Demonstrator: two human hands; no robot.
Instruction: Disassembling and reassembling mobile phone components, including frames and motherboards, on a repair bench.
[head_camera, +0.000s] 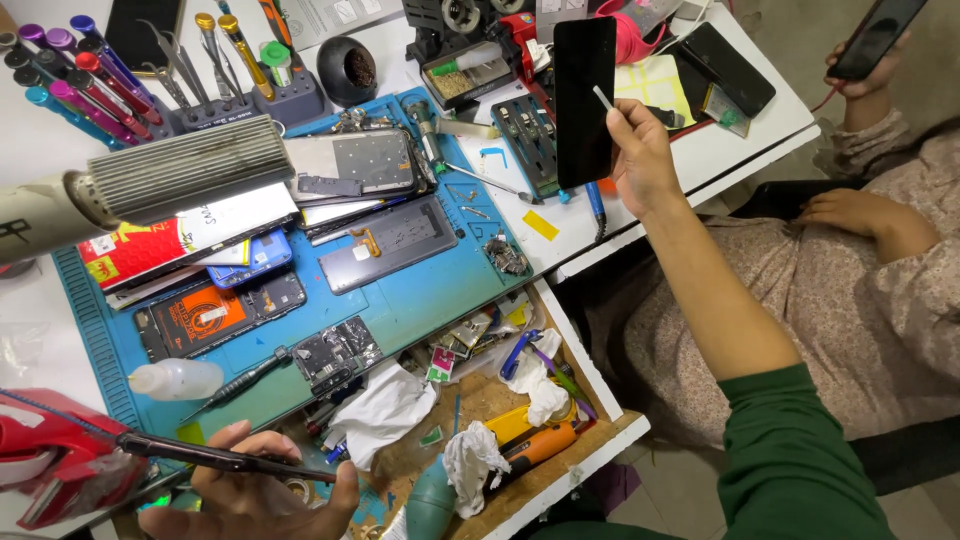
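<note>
**Phone screens in both hands over the repair mat**

Nearest the camera, the left hand (250, 490) pinches a thin dark phone panel (215, 457) edge-on, just below the blue silicone work mat (420, 310). Raised over the white table (700, 150), the right hand (640, 155) is clamped on a glossy black rectangular screen (583, 100), held upright together with a small white stick (603, 97). Beside it sits another person in a floral garment (850, 300).
</note>
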